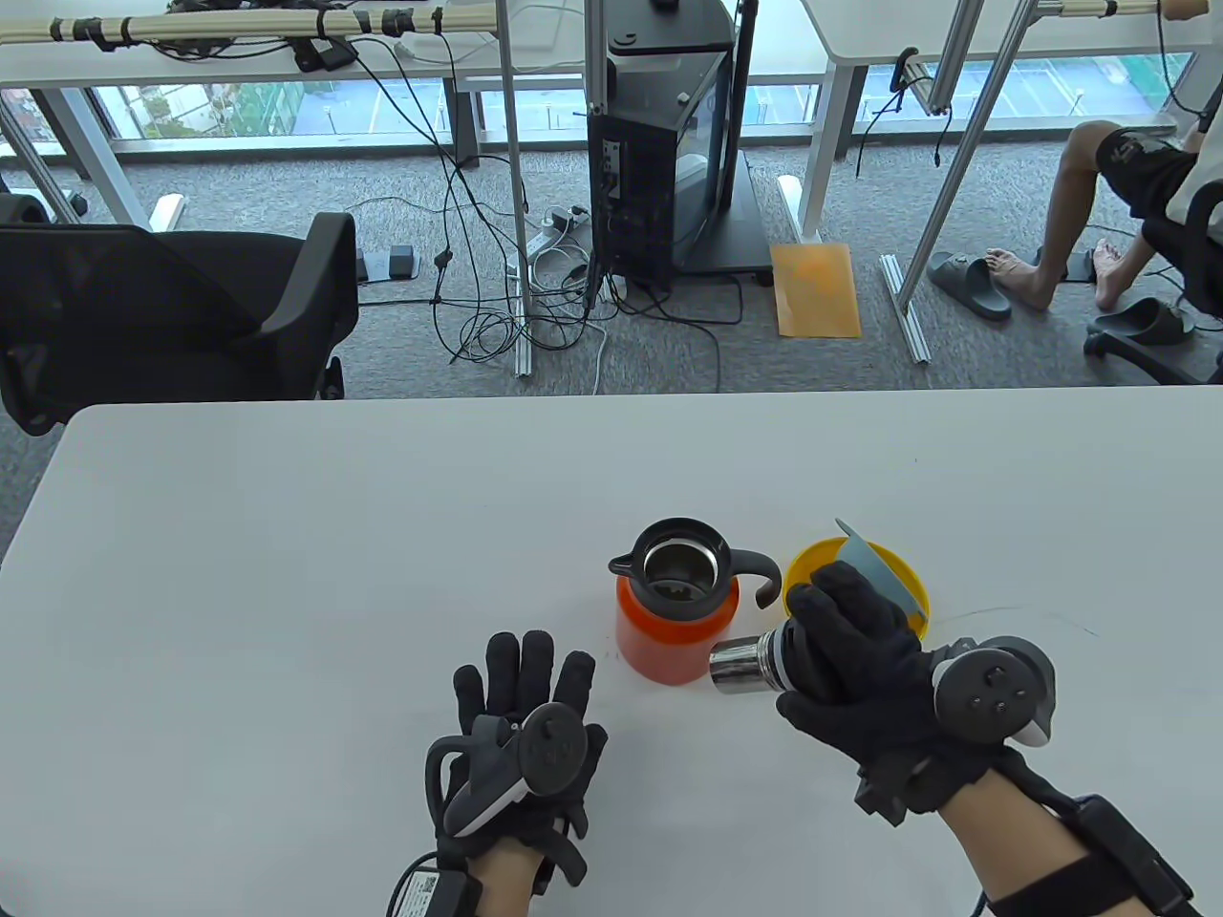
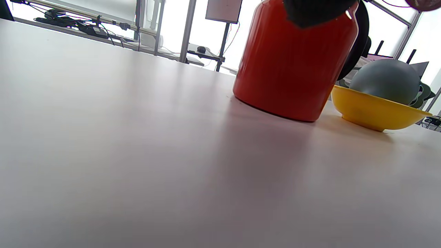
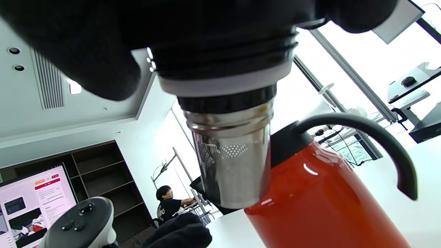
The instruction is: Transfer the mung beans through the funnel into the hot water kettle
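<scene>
An orange kettle (image 1: 674,635) with a black open mouth and black handle stands mid-table; it also shows in the left wrist view (image 2: 293,65) and the right wrist view (image 3: 320,203). My right hand (image 1: 850,659) grips the kettle's lid (image 1: 750,666), whose steel strainer tube (image 3: 231,162) points left beside the kettle body. Behind that hand sits a yellow bowl (image 1: 912,573) holding a grey-blue funnel (image 1: 884,564), seen too in the left wrist view (image 2: 386,81). My left hand (image 1: 521,712) rests flat on the table, empty, left of the kettle. No beans are visible.
The white table (image 1: 334,573) stretches wide to the left and back. A black office chair (image 1: 172,315) stands beyond the far left edge, and a computer tower (image 1: 659,143) with cables is on the floor behind.
</scene>
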`<state>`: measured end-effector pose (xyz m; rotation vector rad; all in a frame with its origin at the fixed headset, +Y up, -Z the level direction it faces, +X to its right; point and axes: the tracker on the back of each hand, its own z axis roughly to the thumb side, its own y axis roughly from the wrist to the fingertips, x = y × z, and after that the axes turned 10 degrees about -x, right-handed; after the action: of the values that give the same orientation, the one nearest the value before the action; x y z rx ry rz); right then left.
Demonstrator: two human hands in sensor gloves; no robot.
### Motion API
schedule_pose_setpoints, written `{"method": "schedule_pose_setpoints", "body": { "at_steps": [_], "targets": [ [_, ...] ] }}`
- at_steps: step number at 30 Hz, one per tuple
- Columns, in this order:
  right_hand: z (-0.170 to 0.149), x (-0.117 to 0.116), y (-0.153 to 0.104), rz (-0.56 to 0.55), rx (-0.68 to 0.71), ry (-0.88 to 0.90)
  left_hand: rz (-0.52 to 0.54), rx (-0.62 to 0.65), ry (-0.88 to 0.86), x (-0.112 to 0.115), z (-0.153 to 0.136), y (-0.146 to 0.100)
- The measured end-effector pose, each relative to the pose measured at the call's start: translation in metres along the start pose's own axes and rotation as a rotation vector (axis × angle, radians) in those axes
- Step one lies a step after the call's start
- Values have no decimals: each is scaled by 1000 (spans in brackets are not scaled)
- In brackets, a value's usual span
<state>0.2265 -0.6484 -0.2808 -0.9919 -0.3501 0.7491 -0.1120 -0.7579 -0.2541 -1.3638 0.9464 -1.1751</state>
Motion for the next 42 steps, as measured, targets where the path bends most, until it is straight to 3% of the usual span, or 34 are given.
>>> {"method": "schedule_pose_setpoints", "body": {
  "at_steps": [5,9,13,19,29,42],
  "targets": [
    [28,16,29,-85,-6,-86,-6,31,-9,7,2,0],
    [52,12,56,-84,-27,-232,-11,53,-6,8,7,-1],
    [67,-6,88,-29,-67,-358,-14,57,-15,8,7,-1],
    [61,-40,121,109,-226,-484,-12,59,-47,8,1,-3],
    [42,-85,138,253,-221,-573,-26,80,-92,11,1,-4],
    [29,-94,145,305,-196,-580,-38,97,-129,13,1,-4]
  ]
}}
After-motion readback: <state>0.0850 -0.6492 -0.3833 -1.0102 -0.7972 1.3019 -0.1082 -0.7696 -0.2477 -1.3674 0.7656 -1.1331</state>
